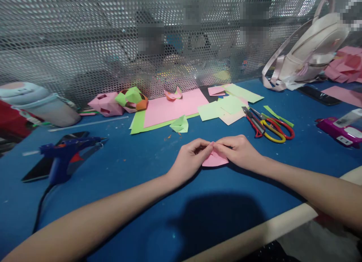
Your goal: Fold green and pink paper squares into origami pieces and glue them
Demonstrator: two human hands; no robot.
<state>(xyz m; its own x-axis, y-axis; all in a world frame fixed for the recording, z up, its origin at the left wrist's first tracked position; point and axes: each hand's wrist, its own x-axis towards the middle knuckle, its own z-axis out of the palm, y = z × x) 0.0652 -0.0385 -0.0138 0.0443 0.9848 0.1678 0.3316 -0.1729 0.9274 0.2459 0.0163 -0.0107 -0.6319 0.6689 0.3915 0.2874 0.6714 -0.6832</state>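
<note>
A small folded piece of pink paper (215, 159) rests on the blue table between my hands, its wide edge toward me. My left hand (190, 159) pinches its upper left part between thumb and fingers. From the other side my right hand (240, 152) grips the top right part, with the fingertips of both hands nearly meeting at the peak. Part of the paper is hidden behind my fingers. Just beyond lies a folded light green paper piece (180, 124).
Pink sheets (175, 107), green sheets and folded paper shapes (132, 99) line the back. Scissors (275, 130) and a box cutter (254, 122) lie right of centre. A blue glue gun (63, 156) with a cord is at left. A backpack (311, 47) stands back right.
</note>
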